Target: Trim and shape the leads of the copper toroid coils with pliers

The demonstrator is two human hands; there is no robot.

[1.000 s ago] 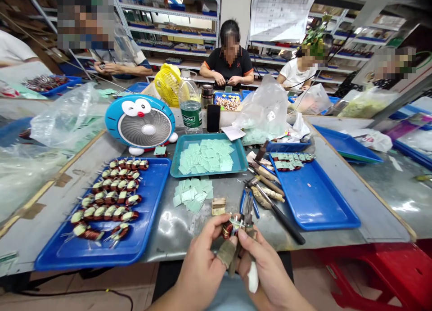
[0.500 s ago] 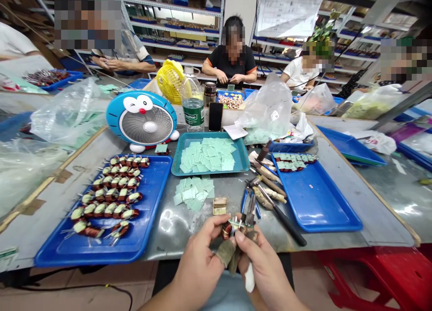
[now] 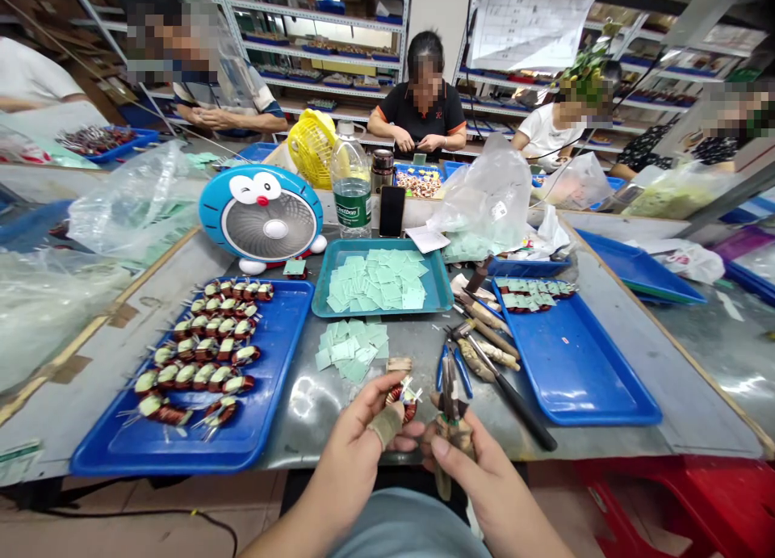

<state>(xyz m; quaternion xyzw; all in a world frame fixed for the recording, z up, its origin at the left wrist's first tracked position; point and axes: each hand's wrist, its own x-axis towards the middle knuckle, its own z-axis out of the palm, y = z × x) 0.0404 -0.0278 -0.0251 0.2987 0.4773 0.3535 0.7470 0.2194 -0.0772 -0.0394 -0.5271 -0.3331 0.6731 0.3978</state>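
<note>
My left hand (image 3: 369, 429), its thumb wrapped in a brownish cover, is closed on a copper-wound coil (image 3: 410, 409) with pale leads sticking up. My right hand (image 3: 469, 457) grips a pair of pliers (image 3: 448, 392) by the handles, jaws pointing away from me and apart from the coil. Just beyond the left fingers is a small wooden block (image 3: 398, 364), partly hidden. Blue-handled pliers (image 3: 463, 372) lie on the table beyond the right hand. A loose pile of pale green square boards (image 3: 352, 348) lies further off.
Rows of coils fill much of the left blue tray (image 3: 242, 437). A teal tray (image 3: 320, 299) holds more green boards. The right blue tray (image 3: 581, 372) has board-topped coils at its far end. Beside it lies a black-handled hammer (image 3: 521, 404). A blue fan (image 3: 211, 211) stands behind.
My hands have drawn apart, and the pliers have come away from the coil to the right. The coil now stands more upright in my left fingers. The whole view has shifted slightly.
</note>
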